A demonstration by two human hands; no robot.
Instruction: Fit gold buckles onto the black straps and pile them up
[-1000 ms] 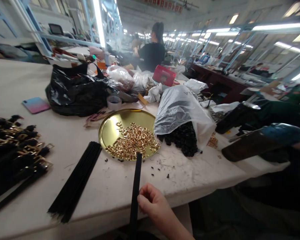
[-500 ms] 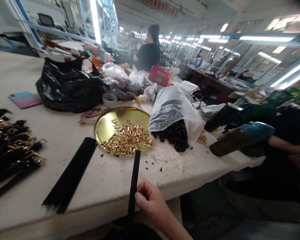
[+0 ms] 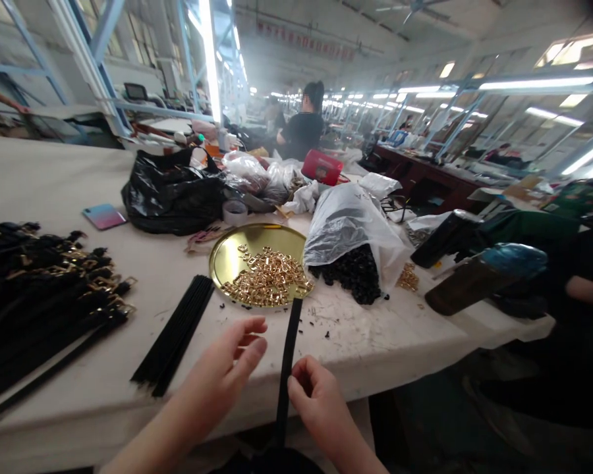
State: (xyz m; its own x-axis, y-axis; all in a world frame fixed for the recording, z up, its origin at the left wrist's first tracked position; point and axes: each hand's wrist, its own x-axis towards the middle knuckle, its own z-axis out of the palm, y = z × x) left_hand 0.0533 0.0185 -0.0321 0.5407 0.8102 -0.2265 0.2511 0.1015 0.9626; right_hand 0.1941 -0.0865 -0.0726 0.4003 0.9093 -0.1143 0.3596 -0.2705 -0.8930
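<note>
Between thumb and fingers, my right hand (image 3: 319,394) pinches the edge of a single black strap (image 3: 289,352) at the table's front edge. The strap's far end reaches the rim of a round gold tray (image 3: 232,240), and its near end drops toward my lap. To the left of the strap, my left hand (image 3: 227,368) hovers with fingers apart, holding nothing. Small gold buckles (image 3: 269,278) lie heaped in the tray. Farther left is a bundle of plain black straps (image 3: 175,332). A pile of black straps fitted with gold buckles (image 3: 44,296) covers the table's left side.
Right of the tray, a white plastic bag (image 3: 343,214) spills small black pieces (image 3: 353,273). A dark bottle (image 3: 459,286) leans near the right edge. Behind are a black bag (image 3: 172,197), a tape roll (image 3: 234,212) and a phone (image 3: 103,216). Another person sits at far right.
My left hand has come into view from below, open, beside the strap. My right hand keeps its pinch on the strap. The whole view has shifted with my head.
</note>
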